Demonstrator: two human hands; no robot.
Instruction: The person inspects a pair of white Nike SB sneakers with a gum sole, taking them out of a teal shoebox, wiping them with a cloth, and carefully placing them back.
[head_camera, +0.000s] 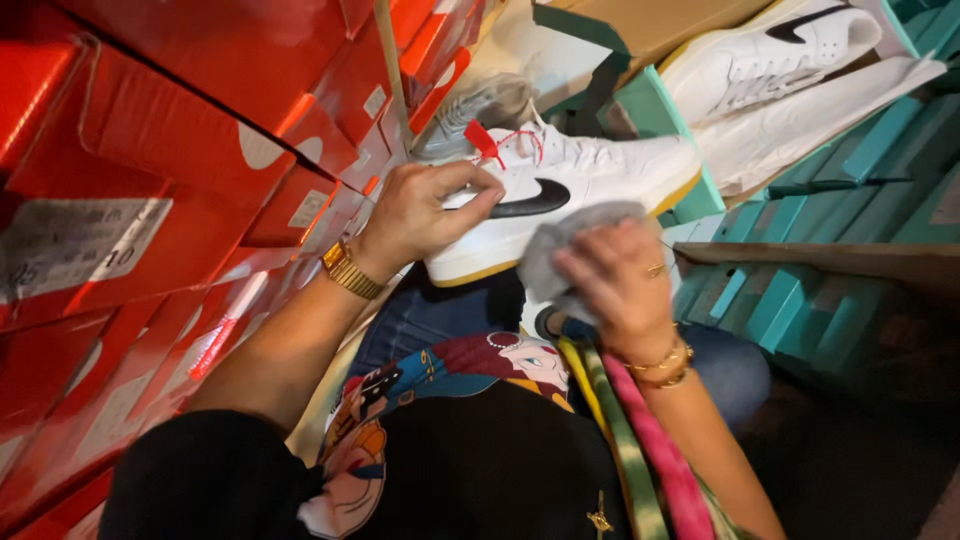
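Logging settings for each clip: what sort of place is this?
Likely a shoe shop's stockroom: stacked red shoeboxes, teal boxes, and the left hand holding a white sneaker while the right hand presses a grey cloth to it.

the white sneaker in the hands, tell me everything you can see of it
The white sneaker is a low, leather-looking shoe with a black curved side mark, white laces, a tan-edged sole and a red tag tied at the laces. It lies on its side, toe to the right, above the lap. The left hand grips its heel end; the right hand presses a grey cloth on its side.
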